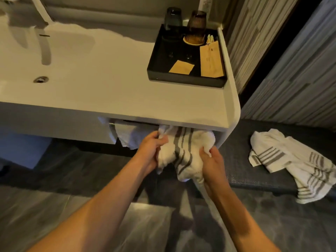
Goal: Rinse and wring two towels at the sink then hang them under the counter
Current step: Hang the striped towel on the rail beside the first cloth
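- Head view: beyond the left hand (151,150), up and to its left, lies the sink (54,73) with its drain (41,79); just to its left a plain white towel (127,135) already hangs on the rail (112,124) under the tabletop (163,104).
- Left hand: fingers curled tight into the striped towel (183,151), gripping its bunched left edge.
- To hang it well, I would spread the bunch flat along the rail (it looks wadded now) and even out both sides.
- Right hand (211,160): clenched on the towel's right fold, thumb on top.
- Well to its right, another striped towel (291,164) lies on the floor mat (236,160).
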Demonstrator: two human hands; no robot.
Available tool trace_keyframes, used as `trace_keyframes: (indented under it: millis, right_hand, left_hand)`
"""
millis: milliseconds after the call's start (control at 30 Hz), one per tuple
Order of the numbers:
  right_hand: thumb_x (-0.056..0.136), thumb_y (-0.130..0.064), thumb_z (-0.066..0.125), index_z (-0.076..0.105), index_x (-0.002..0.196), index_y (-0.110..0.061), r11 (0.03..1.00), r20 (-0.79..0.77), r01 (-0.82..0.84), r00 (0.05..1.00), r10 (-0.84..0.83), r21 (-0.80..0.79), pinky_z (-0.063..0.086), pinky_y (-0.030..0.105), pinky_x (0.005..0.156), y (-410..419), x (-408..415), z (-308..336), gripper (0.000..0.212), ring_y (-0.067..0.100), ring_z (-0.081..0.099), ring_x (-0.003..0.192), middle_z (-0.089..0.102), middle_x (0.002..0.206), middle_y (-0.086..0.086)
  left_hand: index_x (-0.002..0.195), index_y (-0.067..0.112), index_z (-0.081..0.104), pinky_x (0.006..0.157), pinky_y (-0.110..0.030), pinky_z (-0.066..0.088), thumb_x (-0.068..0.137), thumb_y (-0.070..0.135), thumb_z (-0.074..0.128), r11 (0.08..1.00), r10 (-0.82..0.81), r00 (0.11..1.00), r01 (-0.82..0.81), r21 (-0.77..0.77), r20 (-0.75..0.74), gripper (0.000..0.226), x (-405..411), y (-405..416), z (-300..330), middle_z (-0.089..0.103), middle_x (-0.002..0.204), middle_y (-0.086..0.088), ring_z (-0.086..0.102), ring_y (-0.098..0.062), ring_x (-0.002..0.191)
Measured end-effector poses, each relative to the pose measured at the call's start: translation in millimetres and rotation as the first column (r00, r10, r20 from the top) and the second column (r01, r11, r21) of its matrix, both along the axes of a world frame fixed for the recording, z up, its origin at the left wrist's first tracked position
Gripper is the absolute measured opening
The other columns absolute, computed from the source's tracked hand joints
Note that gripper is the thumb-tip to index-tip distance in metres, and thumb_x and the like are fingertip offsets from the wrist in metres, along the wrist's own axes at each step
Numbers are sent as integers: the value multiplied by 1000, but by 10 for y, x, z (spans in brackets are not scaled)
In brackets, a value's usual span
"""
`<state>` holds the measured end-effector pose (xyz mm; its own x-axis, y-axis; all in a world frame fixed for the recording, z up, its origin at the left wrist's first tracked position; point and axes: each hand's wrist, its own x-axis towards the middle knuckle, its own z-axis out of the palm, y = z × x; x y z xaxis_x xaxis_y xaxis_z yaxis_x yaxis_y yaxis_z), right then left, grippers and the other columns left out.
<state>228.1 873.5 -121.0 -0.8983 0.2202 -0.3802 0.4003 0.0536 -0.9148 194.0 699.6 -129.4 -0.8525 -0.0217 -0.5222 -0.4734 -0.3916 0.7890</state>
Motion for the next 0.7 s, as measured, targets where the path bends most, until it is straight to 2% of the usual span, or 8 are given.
trace_keyframes:
  millis: [133,267,333,400,433,533,600,700]
  right_hand:
    - [103,-21,49,59,127,-15,998,-25,55,998,-54,18,54,46,95,-95,-86,-309,27,26,65,109,68,115,11]
    - [98,-10,54,54,91,-10,985,-143,103,986,-82,141,46,22,62,-8,-257,-222,7,13,52,72,54,79,2]
    - [94,-8,57,47,81,-17,975,-169,115,982,-83,190,40,26,59,-7,-360,-85,19,12,46,68,48,76,0]
    - [90,-8,59,44,76,-15,948,-150,84,988,-39,307,39,32,58,-38,-433,-37,22,15,45,65,47,74,4]
    - [89,-9,59,44,76,-13,918,-126,58,992,-9,393,41,34,57,-50,-448,-46,20,18,47,63,47,72,5]
    - [89,-11,57,50,96,-8,798,-55,-2,998,43,603,55,44,67,-107,-418,-13,10,27,60,72,56,81,8]
    - [90,-9,57,46,118,-3,757,-35,-21,998,59,653,56,48,76,-179,-418,5,30,35,64,89,62,98,15]
    - [91,-7,58,45,127,5,653,-20,-54,994,105,755,56,49,84,-274,-501,-53,40,38,62,99,59,113,22]
  left_hand:
    - [117,12,63,78,-39,54,87,-6,58,985,-3,997,16,-172,72,36,-170,142,-384,73,103,-9,68,-25,90]
    - [101,10,71,83,-45,57,81,8,65,959,-33,999,42,-280,36,20,-189,207,-388,76,85,-11,73,-33,89]
    - [98,3,70,78,-39,56,87,12,63,903,-43,998,59,-425,46,16,-292,240,-272,72,80,-10,70,-32,84]
    - [98,3,63,68,-34,48,94,16,57,737,-167,981,190,-649,99,16,-400,245,-134,63,79,-5,61,-25,77]
    - [96,6,61,67,-32,44,95,17,54,582,-265,953,279,-764,147,14,-422,247,-64,58,78,-5,57,-26,79]
    - [85,8,61,71,-35,45,93,17,52,229,-389,882,373,-899,267,15,-413,246,72,57,81,-12,63,-36,92]
    - [90,0,67,74,-39,46,94,14,51,118,-409,858,386,-915,310,22,-419,231,113,62,87,-22,65,-40,97]
    - [95,-7,70,72,-37,44,95,13,50,46,-421,845,383,-923,330,28,-430,172,102,67,85,-23,66,-39,98]
